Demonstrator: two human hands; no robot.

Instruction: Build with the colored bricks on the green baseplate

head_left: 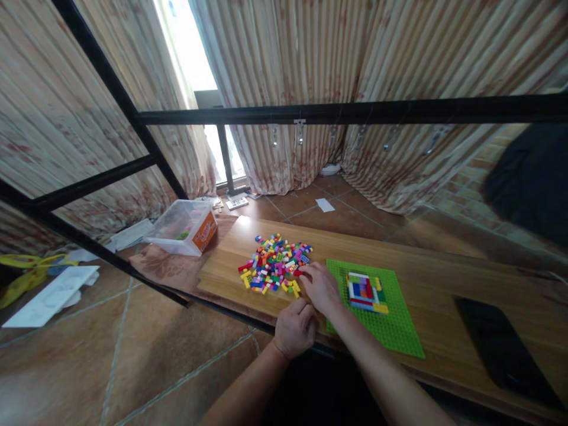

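Observation:
A heap of small toy building bricks [275, 263] in many colours lies on the wooden board. My right hand [320, 287] is at the heap's right side, its fingertips pinched at a red brick [297, 273]. Close by, at the board's front edge, my left hand [296, 327] is curled closed; whatever it may hold is hidden. To the right of my hands lies a green studded baseplate [399, 331]. On it stands a low, roughly square build of bricks [364, 291], with white, red, blue, yellow and green pieces around a coloured middle.
A clear plastic box [171, 228] with an orange label stands beyond the board's left end, a few green pieces inside. A dark phone-like slab [506, 349] lies at the right. Black metal bars [337, 112] cross behind the board, with curtains [284, 59] beyond.

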